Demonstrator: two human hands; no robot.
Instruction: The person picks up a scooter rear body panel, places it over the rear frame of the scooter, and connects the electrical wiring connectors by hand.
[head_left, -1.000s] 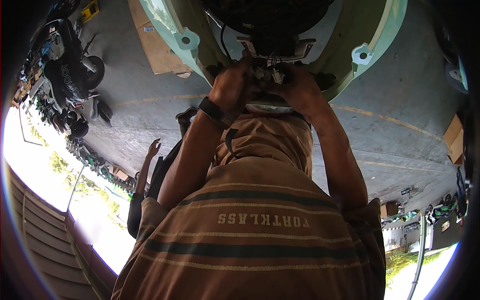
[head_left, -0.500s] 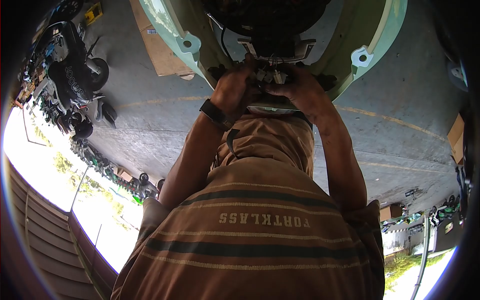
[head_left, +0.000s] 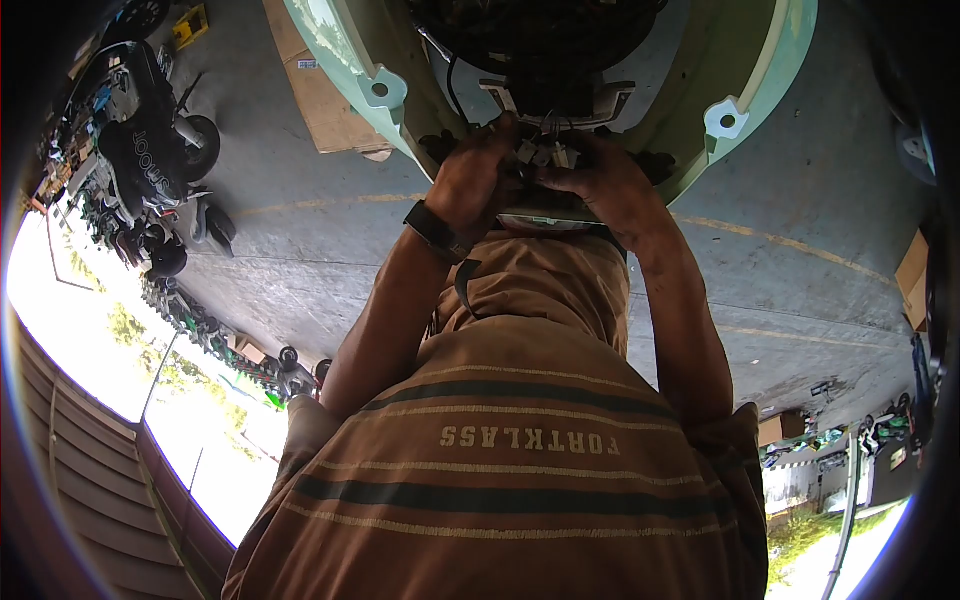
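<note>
A pale green, curved scooter body shell opens around dark parts at the top of the head view. At its near end sits a small cluster of wire connectors, white and grey, with thin wires rising from it. My left hand, with a dark band on its wrist, is curled against the cluster's left side. From the right, my right hand closes in, its thumb pointing across the near side of the connectors. Shadow and the shell hide most fingertips of both hands. A metal bracket stands just beyond them.
To the left a black scooter stands near a flattened cardboard sheet on the grey floor. Rows of scooters and parts line the left edge. A cardboard box lies at the lower right. My brown-clad legs are close below the shell.
My hands stay at the connectors, with only a small shift of the left hand and wrist. The connectors have tilted slightly. The shell appears slightly lower and to the right.
</note>
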